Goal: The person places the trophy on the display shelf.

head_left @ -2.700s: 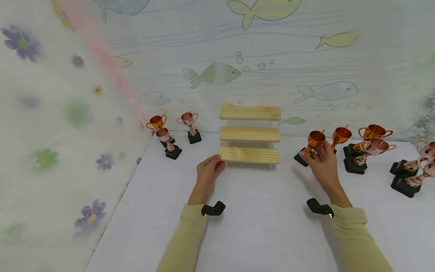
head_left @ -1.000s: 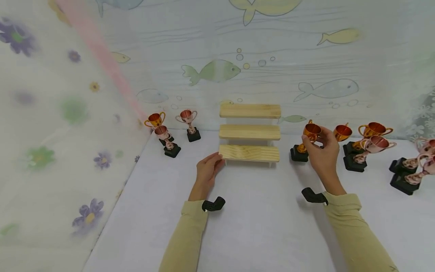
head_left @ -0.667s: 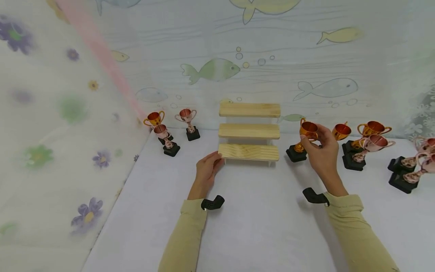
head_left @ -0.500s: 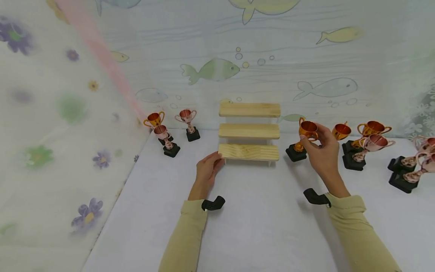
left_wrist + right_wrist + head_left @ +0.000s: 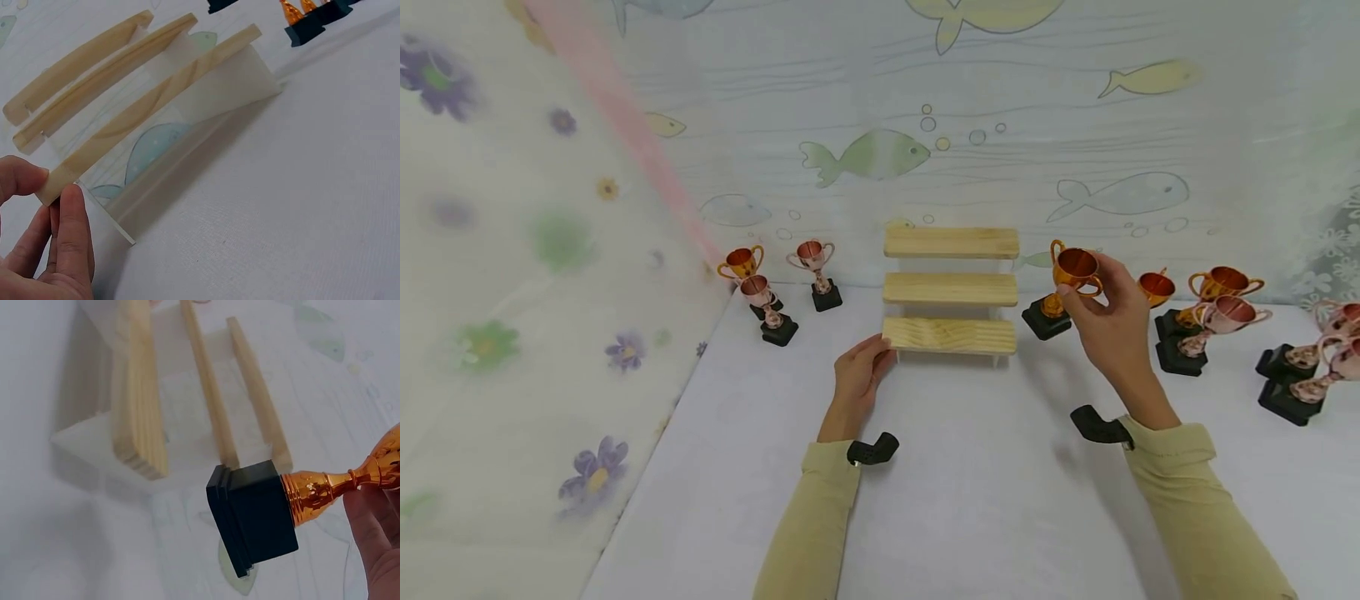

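My right hand (image 5: 1108, 321) pinches a gold trophy cup (image 5: 1075, 268) by its stem and bowl, to the right of a three-step wooden shelf (image 5: 951, 290). The trophy's black base (image 5: 253, 515) hangs above the white table, tilted a little, and overlaps the shelf's end in the right wrist view. At the shelf's near left corner, my left hand (image 5: 857, 379) grips the lowest step, thumb on top and fingers beneath, as the left wrist view shows. All three steps are bare wood on pale side supports.
Left of the shelf stand a rose-gold trophy (image 5: 812, 258), another rose-gold one (image 5: 760, 296) and a gold one (image 5: 742, 263). Several more gold and rose-gold trophies (image 5: 1228, 312) stand at the right. A fish-patterned cloth (image 5: 865, 83) hangs behind.
My right hand has lifted the gold trophy off the table beside the other gold one and carried it left and up toward the shelf. My left hand has stayed on the shelf corner.
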A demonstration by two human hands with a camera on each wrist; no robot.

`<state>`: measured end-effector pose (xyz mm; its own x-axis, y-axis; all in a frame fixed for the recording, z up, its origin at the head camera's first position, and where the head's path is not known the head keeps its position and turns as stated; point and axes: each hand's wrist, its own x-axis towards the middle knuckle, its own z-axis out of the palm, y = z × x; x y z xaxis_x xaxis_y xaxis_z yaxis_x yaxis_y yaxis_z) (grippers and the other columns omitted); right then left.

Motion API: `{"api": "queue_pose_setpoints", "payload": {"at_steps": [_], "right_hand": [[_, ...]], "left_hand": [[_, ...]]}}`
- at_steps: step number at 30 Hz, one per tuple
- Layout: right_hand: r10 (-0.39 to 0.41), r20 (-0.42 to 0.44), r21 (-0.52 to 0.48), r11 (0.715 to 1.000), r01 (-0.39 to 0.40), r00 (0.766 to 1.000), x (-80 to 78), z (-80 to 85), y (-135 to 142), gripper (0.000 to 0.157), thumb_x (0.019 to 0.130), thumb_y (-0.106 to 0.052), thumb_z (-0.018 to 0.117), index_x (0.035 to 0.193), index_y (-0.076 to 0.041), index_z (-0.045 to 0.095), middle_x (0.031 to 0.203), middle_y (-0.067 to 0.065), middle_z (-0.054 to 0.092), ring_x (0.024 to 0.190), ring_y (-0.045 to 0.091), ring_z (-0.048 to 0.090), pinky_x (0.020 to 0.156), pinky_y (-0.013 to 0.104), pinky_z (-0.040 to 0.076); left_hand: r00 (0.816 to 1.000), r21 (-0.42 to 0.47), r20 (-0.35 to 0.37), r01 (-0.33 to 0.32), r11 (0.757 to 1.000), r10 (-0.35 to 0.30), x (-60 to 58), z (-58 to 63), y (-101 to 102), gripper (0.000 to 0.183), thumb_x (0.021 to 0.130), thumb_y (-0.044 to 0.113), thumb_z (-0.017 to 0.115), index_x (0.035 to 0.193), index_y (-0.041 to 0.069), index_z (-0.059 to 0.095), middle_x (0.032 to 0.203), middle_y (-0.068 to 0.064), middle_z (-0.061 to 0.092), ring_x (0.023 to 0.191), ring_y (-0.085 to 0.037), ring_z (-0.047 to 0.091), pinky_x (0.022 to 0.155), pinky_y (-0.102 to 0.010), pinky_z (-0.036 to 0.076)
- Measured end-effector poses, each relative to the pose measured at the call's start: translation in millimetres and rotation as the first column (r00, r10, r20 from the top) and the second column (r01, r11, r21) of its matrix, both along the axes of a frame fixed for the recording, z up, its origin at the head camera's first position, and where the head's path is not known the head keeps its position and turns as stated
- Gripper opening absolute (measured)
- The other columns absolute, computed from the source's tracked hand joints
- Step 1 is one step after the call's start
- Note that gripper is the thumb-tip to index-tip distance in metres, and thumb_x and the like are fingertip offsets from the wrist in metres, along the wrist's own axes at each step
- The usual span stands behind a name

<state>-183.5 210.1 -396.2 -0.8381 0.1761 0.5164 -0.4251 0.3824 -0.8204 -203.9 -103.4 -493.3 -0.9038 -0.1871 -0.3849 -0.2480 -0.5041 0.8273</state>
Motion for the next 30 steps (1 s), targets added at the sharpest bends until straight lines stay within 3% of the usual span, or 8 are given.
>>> {"api": "queue_pose_setpoints", "payload": {"at_steps": [15, 24, 30], "right_hand": [[0.191, -0.033, 0.03, 0.981, -0.19, 0.981, -19.3, 31.9, -25.9, 0.05, 0.1, 0.001, 0.061, 0.148, -0.006, 0.049, 0.135, 0.011, 0.057, 0.108, 0.01, 0.059, 0.091, 0.009, 0.053], [0.294, -0.065, 0.025, 0.956, -0.293, 0.953, -40.9, 42.8, -42.4, 0.049, 0.102, -0.001, 0.058, 0.149, -0.004, 0.048, 0.13, -0.006, 0.056, 0.105, 0.013, 0.058, 0.089, 0.011, 0.053], [0.359, -0.095, 0.038, 0.933, -0.357, 0.929, -58.5, 50.6, -52.8, 0.047, 0.102, 0.002, 0.055, 0.148, 0.002, 0.046, 0.13, 0.004, 0.057, 0.105, 0.014, 0.058, 0.09, 0.014, 0.052]], "left_hand": [[1.0, -0.03, -0.018, -0.004, 1.0, 0.003, 2.0, 1.8, 0.8, 0.037, 0.092, -0.002, 0.069, 0.127, -0.012, 0.063, 0.111, -0.017, 0.068, 0.091, -0.015, 0.069, 0.084, -0.023, 0.061], [1.0, -0.045, -0.019, -0.003, 0.999, 0.003, 3.3, 4.3, 1.2, 0.036, 0.091, -0.002, 0.069, 0.125, -0.012, 0.064, 0.112, -0.016, 0.067, 0.091, -0.014, 0.068, 0.084, -0.023, 0.061], [1.0, -0.054, -0.004, -0.002, 0.999, 0.002, 3.8, 5.9, 1.2, 0.035, 0.092, 0.0, 0.07, 0.125, -0.009, 0.065, 0.118, -0.018, 0.066, 0.095, -0.015, 0.068, 0.085, -0.023, 0.061]]}}
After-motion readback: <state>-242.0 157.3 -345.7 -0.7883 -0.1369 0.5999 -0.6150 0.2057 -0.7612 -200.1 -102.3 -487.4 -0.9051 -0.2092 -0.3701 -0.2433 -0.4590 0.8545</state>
